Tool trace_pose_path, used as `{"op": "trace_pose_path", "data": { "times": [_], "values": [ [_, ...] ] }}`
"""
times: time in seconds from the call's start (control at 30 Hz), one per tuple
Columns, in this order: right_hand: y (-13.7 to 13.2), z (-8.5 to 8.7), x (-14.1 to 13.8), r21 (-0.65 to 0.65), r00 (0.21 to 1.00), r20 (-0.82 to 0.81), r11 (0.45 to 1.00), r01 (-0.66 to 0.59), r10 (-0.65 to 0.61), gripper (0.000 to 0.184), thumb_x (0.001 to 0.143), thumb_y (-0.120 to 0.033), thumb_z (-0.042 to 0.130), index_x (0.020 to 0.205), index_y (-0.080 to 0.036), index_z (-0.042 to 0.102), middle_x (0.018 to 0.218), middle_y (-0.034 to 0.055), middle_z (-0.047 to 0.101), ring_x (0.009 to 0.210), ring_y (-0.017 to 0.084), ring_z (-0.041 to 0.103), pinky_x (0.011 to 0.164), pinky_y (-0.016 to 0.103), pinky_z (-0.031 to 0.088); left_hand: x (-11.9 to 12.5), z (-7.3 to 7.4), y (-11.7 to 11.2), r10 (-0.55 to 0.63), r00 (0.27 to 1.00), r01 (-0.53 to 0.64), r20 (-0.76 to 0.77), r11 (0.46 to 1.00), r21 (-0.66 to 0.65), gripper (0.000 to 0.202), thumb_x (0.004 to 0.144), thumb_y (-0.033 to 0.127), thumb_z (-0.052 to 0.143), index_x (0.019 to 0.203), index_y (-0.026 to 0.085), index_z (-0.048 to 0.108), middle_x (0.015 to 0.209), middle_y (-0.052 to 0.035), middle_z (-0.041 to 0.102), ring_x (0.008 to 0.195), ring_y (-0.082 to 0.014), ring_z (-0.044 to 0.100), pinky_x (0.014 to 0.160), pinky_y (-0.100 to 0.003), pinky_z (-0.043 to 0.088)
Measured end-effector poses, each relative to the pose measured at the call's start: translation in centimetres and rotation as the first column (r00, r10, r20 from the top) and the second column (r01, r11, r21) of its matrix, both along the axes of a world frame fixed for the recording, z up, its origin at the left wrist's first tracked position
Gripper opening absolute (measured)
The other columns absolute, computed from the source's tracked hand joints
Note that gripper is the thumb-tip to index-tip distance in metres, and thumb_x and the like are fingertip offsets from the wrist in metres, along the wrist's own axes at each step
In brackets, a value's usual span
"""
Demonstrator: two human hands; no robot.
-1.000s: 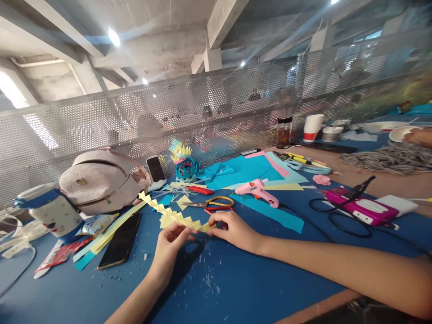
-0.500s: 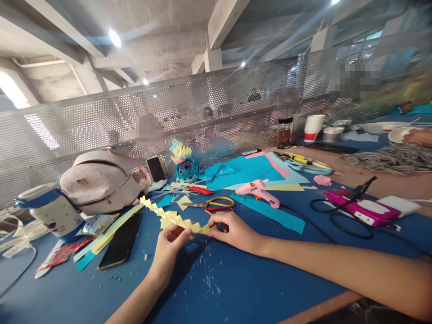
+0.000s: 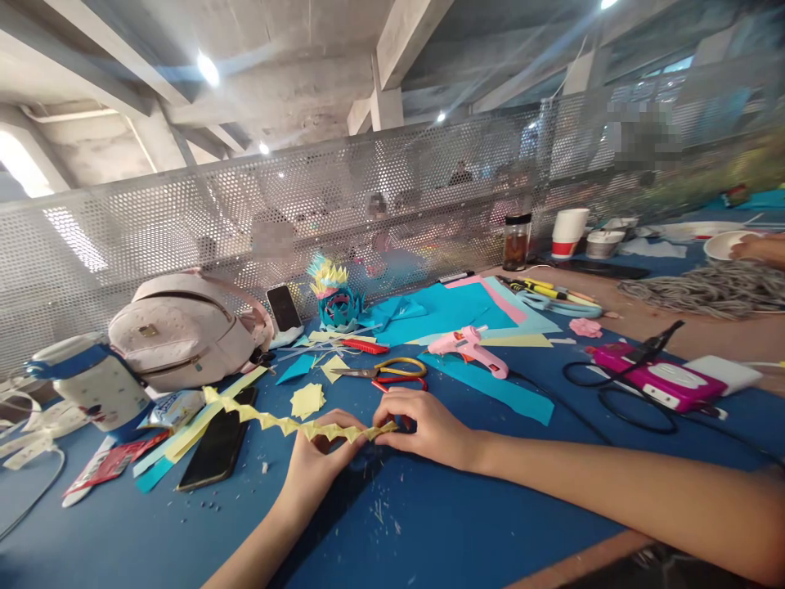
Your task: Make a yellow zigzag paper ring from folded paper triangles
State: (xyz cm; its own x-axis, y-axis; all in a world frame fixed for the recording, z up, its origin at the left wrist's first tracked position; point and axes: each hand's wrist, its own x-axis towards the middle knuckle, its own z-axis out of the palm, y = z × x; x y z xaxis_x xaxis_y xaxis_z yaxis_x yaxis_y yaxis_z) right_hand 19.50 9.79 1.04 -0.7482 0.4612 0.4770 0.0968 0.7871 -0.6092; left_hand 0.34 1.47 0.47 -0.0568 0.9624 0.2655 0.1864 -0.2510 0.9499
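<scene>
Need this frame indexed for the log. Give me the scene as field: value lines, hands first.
Left hand: holds the yellow folded paper strip
Right hand: pinches the same strip near its right end
Surface: blue table
Just beyond hands: small pile of yellow paper squares, scissors, pink glue gun
Left side: black phone, backpack, bottle
Farther back: blue paper sheet, folded paper flower
Far right: another person's hand at a white bowl, gray cord in front
</scene>
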Motion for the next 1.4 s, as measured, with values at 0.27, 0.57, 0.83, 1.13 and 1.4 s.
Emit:
{"op": "trace_pose_path", "data": {
  "times": [0.27, 0.57, 0.83, 1.13, 1.4],
  "values": [
    [0.3, -0.2, 0.0, 0.004, 0.999, 0.023, 0.999, 0.04, -0.04, 0.025, 0.083, -0.041, 0.071, 0.084, -0.017, 0.067, 0.078, 0.0015, 0.064, 0.072, 0.015, 0.054, 0.068, 0.025, 0.042, 0.2, 0.6, 0.0, 0.09, 0.993, -0.089, 0.076, 0.996, -0.005, 0.025, 0.07, 0.038, 0.079, 0.069, 0.014, 0.073, 0.072, -0.0074, 0.067, 0.069, -0.0194, 0.062, 0.065, -0.028, 0.05],
    [0.1, -0.3, -0.1, -0.098, 0.999, 0.023, 0.995, 0.035, -0.033, 0.021, 0.086, -0.028, 0.067, 0.069, -0.016, 0.061, 0.07, -0.0003, 0.06, 0.065, 0.013, 0.051, 0.059, 0.022, 0.036, 0.3, 0.2, -0.1, 0.038, 0.995, -0.035, 0.096, 0.999, -0.036, 0.022, 0.072, 0.034, 0.078, 0.07, 0.013, 0.073, 0.072, -0.0049, 0.066, 0.066, -0.015, 0.058, 0.061, -0.023, 0.045],
    [0.1, -0.1, 0.0, -0.014, 0.994, 0.098, 0.999, 0.043, -0.042, 0.026, 0.083, -0.043, 0.07, 0.085, -0.017, 0.068, 0.076, 0.0016, 0.063, 0.071, 0.015, 0.054, 0.062, 0.023, 0.038, 0.1, 0.2, -0.1, 0.065, 0.987, -0.046, 0.145, 0.99, -0.131, 0.028, 0.068, 0.039, 0.081, 0.071, 0.013, 0.071, 0.067, -0.0031, 0.065, 0.063, -0.0146, 0.058, 0.061, -0.024, 0.046],
    [-0.2, 0.2, 0.1, -0.014, 0.997, 0.049, 0.998, 0.06, -0.059, 0.033, 0.1, -0.034, 0.044, 0.079, -0.017, 0.064, 0.079, 0.0028, 0.065, 0.074, 0.015, 0.057, 0.067, 0.023, 0.04, 0.4, -0.5, 0.3, 0.2, 0.962, -0.182, 0.188, 0.977, -0.107, 0.036, 0.061, 0.042, 0.084, 0.077, 0.013, 0.073, 0.055, -0.0007, 0.062, 0.052, -0.0137, 0.055, 0.054, -0.024, 0.044],
    [-0.3, 0.2, 0.2, 0.033, 0.996, 0.084, 0.999, 0.035, -0.037, 0.033, 0.099, -0.031, 0.045, 0.076, -0.018, 0.065, 0.077, 0.0024, 0.065, 0.073, 0.015, 0.057, 0.067, 0.024, 0.039, 0.0, -0.7, 0.4, 0.214, 0.962, -0.187, 0.17, 0.969, -0.158, 0.032, 0.06, 0.041, 0.085, 0.073, 0.013, 0.077, 0.052, -0.0014, 0.063, 0.05, -0.0138, 0.056, 0.055, -0.023, 0.046]
  ]
}}
